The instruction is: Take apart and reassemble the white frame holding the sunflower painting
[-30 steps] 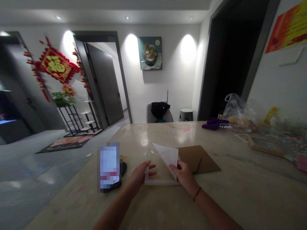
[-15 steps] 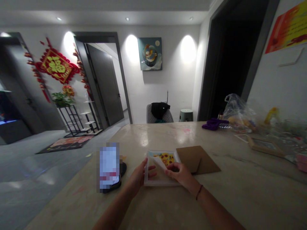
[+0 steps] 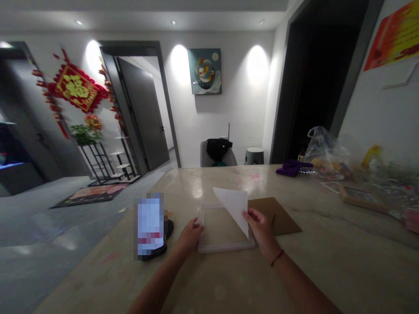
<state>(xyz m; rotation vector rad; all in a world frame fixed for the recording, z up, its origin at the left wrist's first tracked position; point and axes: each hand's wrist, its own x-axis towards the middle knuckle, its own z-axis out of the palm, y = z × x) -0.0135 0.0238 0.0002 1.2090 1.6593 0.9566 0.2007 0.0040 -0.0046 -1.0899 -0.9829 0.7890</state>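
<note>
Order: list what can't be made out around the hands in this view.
Head view:
- The dark object beside the left hand: mostly covered by a pixelated patch, so its kind can't be told.
- The clear frame: its upper right part is hidden by the white sheet in the right hand.
- The plastic bag: contents too blurred to name.

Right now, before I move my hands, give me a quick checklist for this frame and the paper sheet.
Clear frame lying flat on the stone counter: ok.
Right hand on the white paper sheet: ok, pinching its edge, sheet tilted up.
Left hand at the frame's left side: ok, touching it.
Brown card apart from the frame: cannot tell, the right hand hides where they meet.
Phone apart from the left hand: ok.
</note>
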